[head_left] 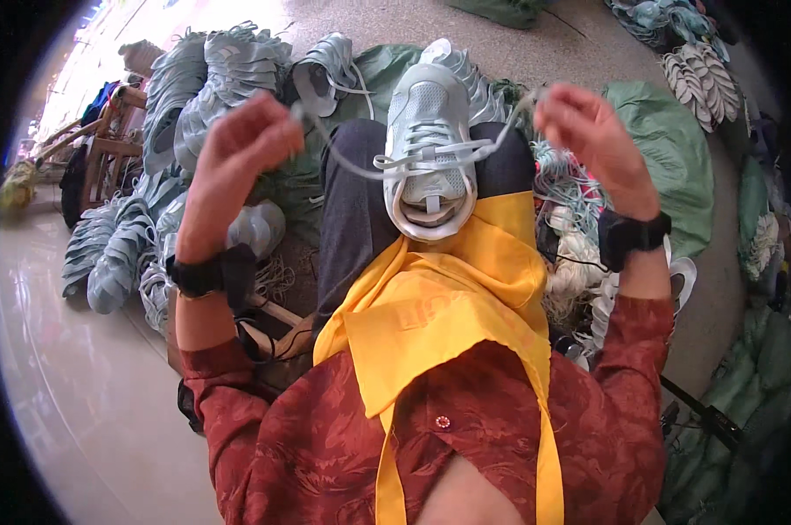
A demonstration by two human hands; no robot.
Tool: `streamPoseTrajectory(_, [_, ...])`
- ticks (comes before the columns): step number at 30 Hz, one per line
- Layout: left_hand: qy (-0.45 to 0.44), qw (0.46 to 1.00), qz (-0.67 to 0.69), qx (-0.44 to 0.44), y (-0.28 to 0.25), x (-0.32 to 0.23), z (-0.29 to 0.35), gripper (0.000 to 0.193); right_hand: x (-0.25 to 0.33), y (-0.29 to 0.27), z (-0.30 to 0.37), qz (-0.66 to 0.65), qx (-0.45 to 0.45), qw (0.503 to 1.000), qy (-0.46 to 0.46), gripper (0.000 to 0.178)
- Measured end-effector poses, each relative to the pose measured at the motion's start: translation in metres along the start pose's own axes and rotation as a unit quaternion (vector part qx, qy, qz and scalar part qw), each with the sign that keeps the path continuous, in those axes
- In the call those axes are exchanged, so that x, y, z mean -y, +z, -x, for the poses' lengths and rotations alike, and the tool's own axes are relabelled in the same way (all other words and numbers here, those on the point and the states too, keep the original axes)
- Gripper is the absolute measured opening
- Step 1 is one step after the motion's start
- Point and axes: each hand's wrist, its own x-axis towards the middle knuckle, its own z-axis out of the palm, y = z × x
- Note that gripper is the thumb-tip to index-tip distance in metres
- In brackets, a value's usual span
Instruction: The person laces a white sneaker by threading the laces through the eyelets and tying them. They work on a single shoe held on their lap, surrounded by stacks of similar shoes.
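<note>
A pale grey-green sneaker upper (427,96) lies between my knees, its heel opening toward me and its toe pointing away. A whitish shoelace (350,166) is threaded through its eyelets and crosses over the tongue. Out to the left, my left hand (248,140) pinches one lace end, its fingers slightly blurred. The other end is pinched in my right hand (588,136), raised on the right at about the same height. Both lace ends stretch outward and up from the shoe, the right one with a bend in it.
Stacks of similar shoe uppers (238,66) stand at the left. A yellow apron (439,324) covers my lap. Green sacking (662,166) lies at the right, near bundles of laces (570,232). A wooden chair (111,149) stands at the far left. More uppers (700,83) lie at the far right.
</note>
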Motion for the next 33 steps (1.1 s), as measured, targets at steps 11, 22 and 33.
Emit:
streamPoseTrajectory(11, [-0.1, 0.974, 0.161, 0.126, 0.076, 0.058, 0.015, 0.007, -0.086, 0.056, 0.01, -0.046, -0.136, 0.99, -0.018, 0.009])
streamPoseTrajectory(22, [-0.012, 0.996, 0.086, -0.004, 0.097, 0.077, -0.002, 0.007, -0.103, 0.072, 0.003, -0.002, -0.188, 0.98, -0.064, 0.004])
streamPoseTrajectory(33, [0.015, 0.996, 0.064, -0.051, 0.101, 0.08, -0.002, 0.007, -0.107, 0.08, 0.003, 0.101, -0.224, 0.964, -0.103, 0.009])
